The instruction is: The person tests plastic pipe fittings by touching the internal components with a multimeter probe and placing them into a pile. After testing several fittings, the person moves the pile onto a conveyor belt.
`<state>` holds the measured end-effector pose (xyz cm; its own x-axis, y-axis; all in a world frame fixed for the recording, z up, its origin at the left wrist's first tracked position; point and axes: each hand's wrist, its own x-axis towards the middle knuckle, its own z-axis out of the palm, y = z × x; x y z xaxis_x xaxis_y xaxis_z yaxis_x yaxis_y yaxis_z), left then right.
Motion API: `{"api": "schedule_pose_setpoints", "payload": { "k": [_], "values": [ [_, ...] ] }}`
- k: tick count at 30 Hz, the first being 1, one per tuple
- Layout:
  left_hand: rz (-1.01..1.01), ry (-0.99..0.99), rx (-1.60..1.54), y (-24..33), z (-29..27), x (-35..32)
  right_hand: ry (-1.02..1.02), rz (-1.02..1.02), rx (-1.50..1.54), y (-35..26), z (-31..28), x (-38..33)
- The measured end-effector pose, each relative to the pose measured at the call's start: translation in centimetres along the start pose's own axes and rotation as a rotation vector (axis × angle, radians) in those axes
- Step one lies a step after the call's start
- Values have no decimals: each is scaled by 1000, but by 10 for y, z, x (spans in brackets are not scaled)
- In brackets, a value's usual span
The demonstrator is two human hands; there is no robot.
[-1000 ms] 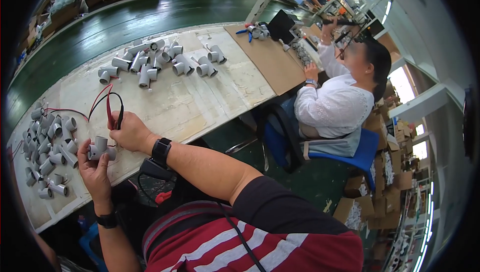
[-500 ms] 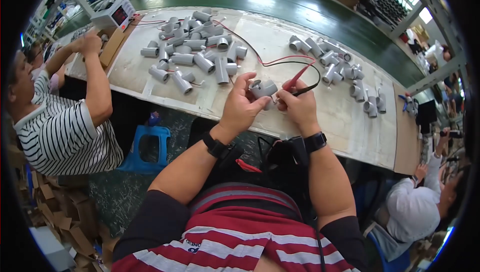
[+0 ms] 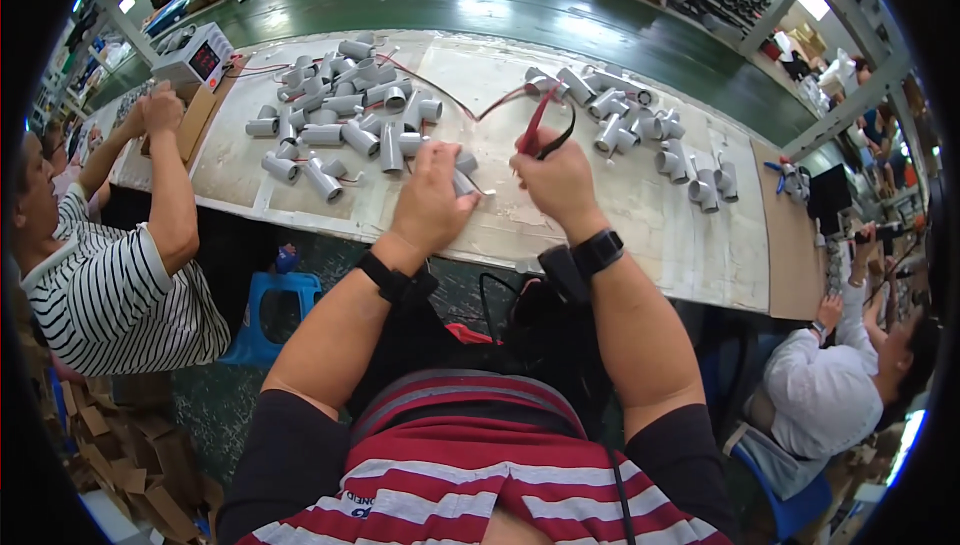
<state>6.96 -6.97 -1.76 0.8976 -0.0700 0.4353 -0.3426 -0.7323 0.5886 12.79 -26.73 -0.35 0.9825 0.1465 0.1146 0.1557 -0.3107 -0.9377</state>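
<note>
Near the surface's [image 3: 640, 225] front edge, the left hand [image 3: 432, 195] clamped a grey cylinder [image 3: 463, 183] that wanted steadying while the right hand [image 3: 560, 173] pinched red and black probes [image 3: 540, 130].

A short grey cylindrical part [image 3: 463, 183] sits in the left hand [image 3: 430, 197], lying roughly level just above the pale surface [image 3: 640, 225], its right end poking out past the fingers with a thin wire lead at the tip. The right hand [image 3: 560, 180] grips a red probe [image 3: 534, 127] and a black probe [image 3: 562, 141], both angled upward, their cables trailing away across the surface.
</note>
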Motion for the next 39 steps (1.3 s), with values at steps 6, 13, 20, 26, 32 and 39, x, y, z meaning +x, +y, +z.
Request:
{"api": "schedule_pose_setpoints", "payload": {
  "k": [6, 13, 20, 26, 32, 39],
  "values": [
    [-56, -47, 140, -36, -27, 18, 125, -189, -264, -46, -56, 48],
    [-116, -44, 456, -46, -41, 40, -39, -154, -294, -68, -97, 88],
    [387, -198, 249, 9, 44, 125, -16, -447, -566, -88, -95, 111],
    [298, -429, 355, 16, 90, 190, 19, -381, -600, -102, -99, 85],
    [120, -522, 74, 8, 73, 157, 74, -282, -392, -67, -94, 67],
    [-729, -462, -737, 25, 0, 44, 6, 40, 282, -28, -55, 16]
  ]
}}
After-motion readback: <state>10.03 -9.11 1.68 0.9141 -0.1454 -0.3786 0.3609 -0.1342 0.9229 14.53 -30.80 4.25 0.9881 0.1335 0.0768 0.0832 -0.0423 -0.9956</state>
